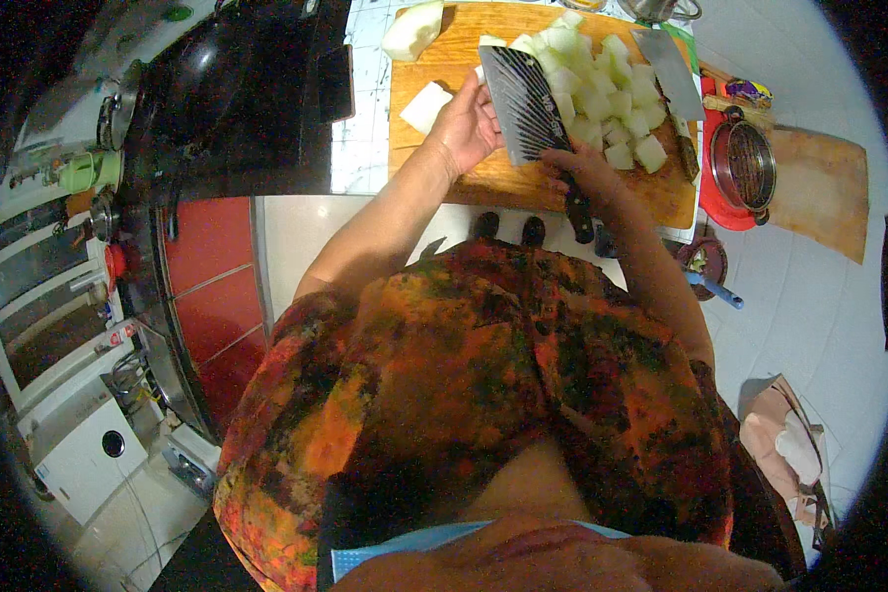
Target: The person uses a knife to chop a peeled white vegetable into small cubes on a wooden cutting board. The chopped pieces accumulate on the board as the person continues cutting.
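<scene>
My right hand (581, 174) grips the black handle of a cleaver (525, 103), whose broad patterned blade stands over the wooden cutting board (422, 166). Just left of the blade is my left hand (470, 126), its fingers curled near a pale piece partly hidden behind the blade; whether it holds that piece I cannot tell. Right of the blade lies a heap of pale green melon or gourd chunks (596, 96). One pale piece (425, 107) rests left of my left hand, and a larger wedge (413, 31) sits at the board's far left corner.
A second cleaver (670, 70) and a knife (684, 148) lie along the board's right side. Beyond them are a steamer-like metal pot (743, 164) on a red stand and a brown board (818, 185). A dark phone-like object (337, 83) lies left, beside a black stove top (229, 96).
</scene>
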A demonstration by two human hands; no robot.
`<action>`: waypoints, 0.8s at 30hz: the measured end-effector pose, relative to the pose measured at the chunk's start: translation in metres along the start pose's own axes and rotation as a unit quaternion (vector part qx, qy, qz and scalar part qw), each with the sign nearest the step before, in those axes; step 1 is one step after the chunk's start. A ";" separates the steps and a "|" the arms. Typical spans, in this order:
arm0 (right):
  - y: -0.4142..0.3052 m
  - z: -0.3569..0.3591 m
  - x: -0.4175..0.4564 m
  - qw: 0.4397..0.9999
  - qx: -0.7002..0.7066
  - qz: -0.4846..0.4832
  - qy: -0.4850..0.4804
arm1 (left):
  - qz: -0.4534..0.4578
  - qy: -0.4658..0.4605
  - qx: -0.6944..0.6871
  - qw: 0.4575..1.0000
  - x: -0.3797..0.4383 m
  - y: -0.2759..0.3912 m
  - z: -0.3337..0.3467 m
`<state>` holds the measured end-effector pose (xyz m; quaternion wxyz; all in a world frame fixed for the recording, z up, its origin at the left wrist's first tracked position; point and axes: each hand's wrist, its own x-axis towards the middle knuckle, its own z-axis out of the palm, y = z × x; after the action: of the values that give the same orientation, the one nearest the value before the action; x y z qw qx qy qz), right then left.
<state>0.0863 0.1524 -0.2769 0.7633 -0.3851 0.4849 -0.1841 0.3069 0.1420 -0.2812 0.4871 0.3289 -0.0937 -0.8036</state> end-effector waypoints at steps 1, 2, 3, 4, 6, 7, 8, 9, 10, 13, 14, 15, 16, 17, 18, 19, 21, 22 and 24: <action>-0.002 0.004 -0.006 0.999 0.029 0.023 -0.021 | -0.003 -0.017 0.008 1.000 0.001 -0.002 -0.001; -0.001 0.004 -0.007 0.999 0.030 0.026 -0.024 | 0.008 0.016 0.007 1.000 0.000 -0.005 -0.003; 0.002 0.003 -0.009 0.999 0.033 0.029 -0.025 | 0.016 0.047 0.009 0.999 0.000 -0.009 -0.004; 0.004 0.002 -0.011 0.998 0.037 0.032 -0.026 | 0.025 0.079 0.010 0.997 -0.001 -0.011 -0.006; 0.011 -0.004 -0.016 0.995 0.094 0.016 -0.036 | 0.026 0.068 0.054 0.996 -0.009 -0.006 -0.013; 0.015 -0.010 -0.018 0.991 0.123 0.008 -0.041 | 0.026 0.062 0.076 0.995 -0.013 -0.003 -0.015; 0.020 -0.019 -0.021 0.999 0.044 0.004 0.005 | 0.030 0.091 0.121 0.988 -0.016 -0.003 -0.015; 0.024 -0.028 -0.024 0.998 -0.035 0.000 0.050 | 0.031 0.111 0.207 0.971 -0.016 -0.004 -0.017; 0.028 -0.033 -0.026 0.993 -0.100 -0.016 0.067 | 0.032 0.130 0.293 0.947 -0.015 -0.005 -0.021; 0.033 -0.037 -0.033 0.955 -0.269 -0.101 0.077 | 0.106 0.158 0.573 0.797 -0.010 -0.015 -0.037; 0.034 -0.035 -0.036 0.932 -0.321 -0.146 0.080 | 0.133 0.151 0.629 0.751 -0.010 -0.020 -0.043; 0.031 -0.027 -0.041 0.900 -0.373 -0.207 0.095 | 0.157 0.139 0.682 0.701 -0.011 -0.022 -0.040; 0.035 -0.026 -0.043 0.875 -0.412 -0.232 0.102 | 0.158 0.134 0.677 0.706 -0.010 -0.024 -0.037; 0.038 -0.024 -0.044 0.849 -0.449 -0.256 0.111 | 0.186 0.138 0.725 0.649 -0.010 -0.025 -0.035; 0.043 -0.021 -0.043 0.837 -0.476 -0.246 0.114 | 0.214 0.142 0.768 0.586 -0.012 -0.023 -0.029; 0.047 -0.019 -0.043 0.824 -0.502 -0.237 0.117 | 0.240 0.144 0.807 0.520 -0.013 -0.023 -0.026; 0.032 -0.006 -0.054 0.852 -0.485 -0.166 0.102 | 0.257 0.161 0.779 0.549 -0.019 -0.027 -0.030; 0.023 0.001 -0.059 0.857 -0.481 -0.158 0.094 | 0.265 0.170 0.764 0.563 -0.024 -0.029 -0.032; 0.009 0.012 -0.066 0.857 -0.480 -0.167 0.083 | 0.257 0.167 0.768 0.563 -0.030 -0.032 -0.034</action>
<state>0.0659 0.2063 -0.2416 0.3980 -0.7623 0.5034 -0.0844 0.3146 0.1892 -0.3092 0.2435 0.6695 -0.6726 -0.2002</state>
